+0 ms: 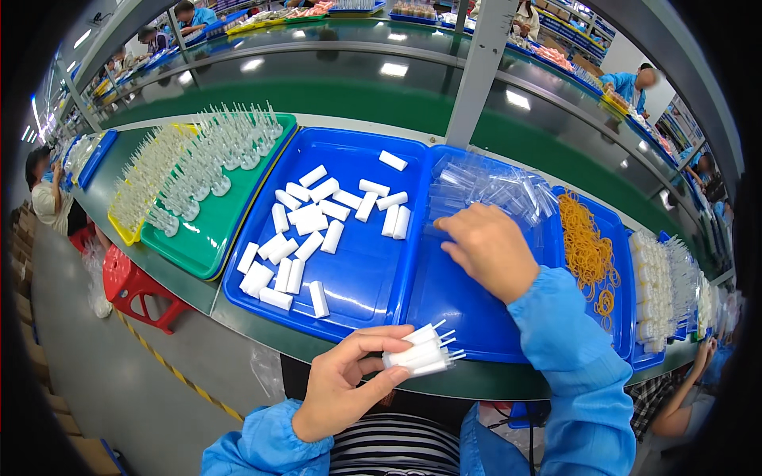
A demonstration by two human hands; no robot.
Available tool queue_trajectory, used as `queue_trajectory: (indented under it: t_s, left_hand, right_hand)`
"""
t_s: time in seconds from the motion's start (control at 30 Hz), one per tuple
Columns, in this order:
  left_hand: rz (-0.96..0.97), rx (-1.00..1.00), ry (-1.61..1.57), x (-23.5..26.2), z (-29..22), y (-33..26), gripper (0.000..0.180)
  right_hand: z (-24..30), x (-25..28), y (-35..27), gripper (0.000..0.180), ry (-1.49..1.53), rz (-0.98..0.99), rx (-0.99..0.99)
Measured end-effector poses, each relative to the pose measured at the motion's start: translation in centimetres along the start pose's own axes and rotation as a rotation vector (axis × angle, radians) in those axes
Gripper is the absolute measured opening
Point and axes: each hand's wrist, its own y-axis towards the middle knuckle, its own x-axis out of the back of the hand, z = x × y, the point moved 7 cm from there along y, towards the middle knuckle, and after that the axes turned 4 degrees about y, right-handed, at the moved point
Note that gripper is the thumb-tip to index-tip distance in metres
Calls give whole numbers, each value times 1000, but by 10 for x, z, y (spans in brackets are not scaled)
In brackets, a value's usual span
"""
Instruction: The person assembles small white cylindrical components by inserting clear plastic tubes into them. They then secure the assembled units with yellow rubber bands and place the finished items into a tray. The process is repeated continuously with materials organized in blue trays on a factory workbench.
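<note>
My left hand (345, 381) is closed around a small bundle of white cylinders with thin clear stems (421, 351); the stems stick out to the right. The bundle is held above the table's near edge, in front of the trays. Over the right-hand blue tray (452, 317) is my right hand (490, 247), its thumb and forefinger apart and nothing visible between them. A small tan band or cover shows at the forefinger's tip. Just beyond these fingers lies a pile of clear plastic tubes (492, 186) in that tray.
Left of it, another blue tray (365, 278) holds loose white cylinders (309, 218). Farther left, a green tray (190, 246) carries upright clear stemmed pieces. Rubber bands (583, 238) fill a tray at right, beside bundled white pieces (651, 285). A metal post (476, 87) rises behind the trays.
</note>
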Motion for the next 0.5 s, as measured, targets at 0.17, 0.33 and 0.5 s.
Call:
queue_trajectory:
  t_s: [0.17,0.33,0.5]
  left_hand:
    - [-61,-101,54,6,-3,-4,30]
    - [-123,-137,74,11,-5,-8,31]
    - [-135,-142,91,8,-1,-10,31]
  right_hand:
    - [13,-24,-3,28,-267,244,-8]
    - [5,-16,-20,28,-16,239,-182]
    - [6,8,-41,34,1079,-10,-673]
